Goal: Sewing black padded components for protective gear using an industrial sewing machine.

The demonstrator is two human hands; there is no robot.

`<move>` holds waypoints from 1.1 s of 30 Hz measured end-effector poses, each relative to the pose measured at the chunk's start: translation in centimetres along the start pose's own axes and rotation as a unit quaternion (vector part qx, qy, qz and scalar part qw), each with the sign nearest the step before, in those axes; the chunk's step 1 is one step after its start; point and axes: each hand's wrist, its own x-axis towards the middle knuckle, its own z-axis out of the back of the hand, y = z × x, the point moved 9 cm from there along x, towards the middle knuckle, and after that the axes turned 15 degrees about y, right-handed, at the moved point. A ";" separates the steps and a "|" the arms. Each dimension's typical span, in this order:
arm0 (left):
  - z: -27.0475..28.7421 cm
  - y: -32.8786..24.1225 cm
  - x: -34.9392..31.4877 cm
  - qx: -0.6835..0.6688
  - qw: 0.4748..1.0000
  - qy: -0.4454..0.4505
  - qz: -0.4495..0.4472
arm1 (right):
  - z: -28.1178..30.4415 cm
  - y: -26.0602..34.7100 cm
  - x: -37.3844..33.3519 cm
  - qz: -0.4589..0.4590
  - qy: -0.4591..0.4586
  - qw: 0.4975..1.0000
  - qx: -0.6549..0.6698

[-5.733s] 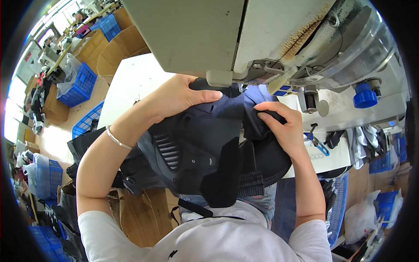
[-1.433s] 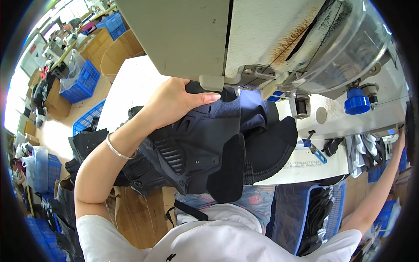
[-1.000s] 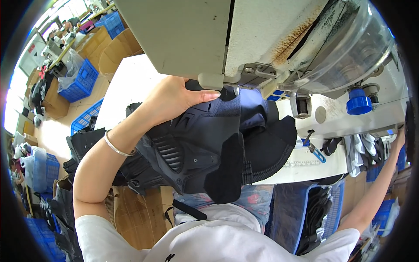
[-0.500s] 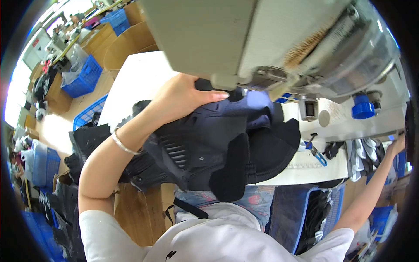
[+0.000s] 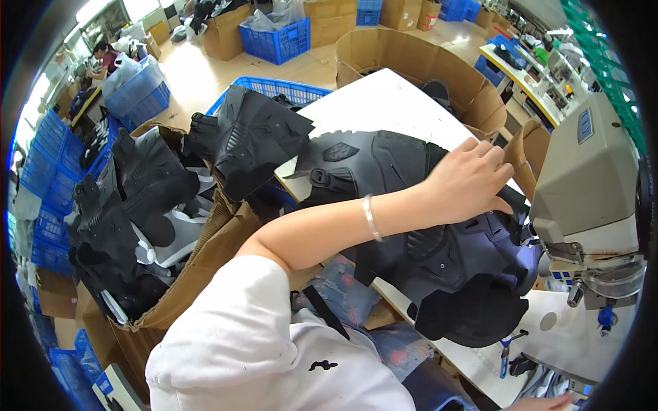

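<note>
With left grip draped over black moulded panel, fingers curled, thumb extended; cannot tell whether pinching it. Likewise unable to tell for right grip, cropped at the lower edge. Just swung leftward in view, with sewing machine now at far right and left grip still on the panel: seemingly paused rather than finished. By size: smooth white surface beneath the panel; brown corrugated carton, filled with black and white pieces; boxy beige machine housing; matte panel with ribbed vent and rounded, soft-looking flap; slim blue-handled snips; shiny bangle.
</note>
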 end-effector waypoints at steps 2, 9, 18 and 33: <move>2.2 0.6 -2.2 0.034 0.999 -0.040 0.003 | -2.7 5.5 -4.1 0.090 0.180 0.979 0.022; 8.5 23.4 -19.0 0.243 0.920 0.056 0.301 | -15.9 14.0 -9.8 0.068 0.528 0.846 0.033; 5.7 38.0 -24.0 0.327 0.813 0.303 0.373 | -22.0 13.9 -12.6 -0.081 0.616 0.767 0.162; -4.6 0.8 2.3 -0.027 0.943 0.323 0.077 | -23.4 16.8 -13.1 -0.124 0.578 0.749 0.300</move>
